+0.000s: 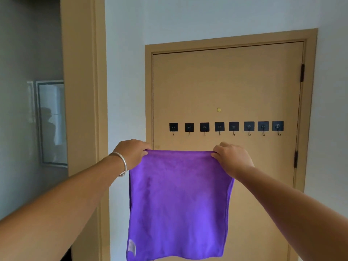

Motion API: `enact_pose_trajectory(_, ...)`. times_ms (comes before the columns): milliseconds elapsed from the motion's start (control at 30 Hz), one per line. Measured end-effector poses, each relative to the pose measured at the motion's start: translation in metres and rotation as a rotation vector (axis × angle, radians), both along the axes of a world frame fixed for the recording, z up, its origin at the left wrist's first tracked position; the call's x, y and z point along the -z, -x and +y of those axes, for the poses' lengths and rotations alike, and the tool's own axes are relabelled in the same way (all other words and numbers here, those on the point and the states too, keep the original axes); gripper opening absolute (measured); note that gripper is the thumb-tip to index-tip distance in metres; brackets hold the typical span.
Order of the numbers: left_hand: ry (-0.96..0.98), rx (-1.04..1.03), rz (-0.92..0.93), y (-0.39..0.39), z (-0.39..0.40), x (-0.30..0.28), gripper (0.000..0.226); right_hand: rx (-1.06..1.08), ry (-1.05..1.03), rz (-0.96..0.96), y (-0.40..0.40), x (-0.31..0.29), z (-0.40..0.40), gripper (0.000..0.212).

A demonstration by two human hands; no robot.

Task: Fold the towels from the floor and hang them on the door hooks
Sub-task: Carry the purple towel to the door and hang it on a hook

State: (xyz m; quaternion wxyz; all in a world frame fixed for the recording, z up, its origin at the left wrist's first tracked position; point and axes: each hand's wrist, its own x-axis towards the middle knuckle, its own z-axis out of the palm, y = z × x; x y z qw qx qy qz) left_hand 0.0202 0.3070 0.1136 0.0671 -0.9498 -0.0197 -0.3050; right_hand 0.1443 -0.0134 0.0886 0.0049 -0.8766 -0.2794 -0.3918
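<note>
Your left hand (131,151) and right hand (232,159) each pinch a top corner of the towel (178,204), grips clamped. It hangs below eight bare hooks (219,127) on the door (226,81), a bracelet (122,162) on your left wrist.

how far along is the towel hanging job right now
Nothing is hung yet: all eight hooks on the door are bare. In hand: the purple towel, held up by its top corners, left hand and right hand pinching it, apparently already doubled over. Left: hanging it, plus any other towels, which are out of view.
</note>
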Motion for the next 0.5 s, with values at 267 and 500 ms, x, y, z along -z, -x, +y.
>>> enact_pose_trajectory(267,0.013,0.040,-0.045,-0.141,0.076,-0.007,0.026,0.026,0.031,0.011,-0.127,-0.018,0.071,0.033)
enact_pose_trajectory(500,-0.010,0.041,-0.065,-0.234,0.128,-0.004,0.027,0.053,-0.016,0.035,-0.215,-0.016,0.128,0.032)
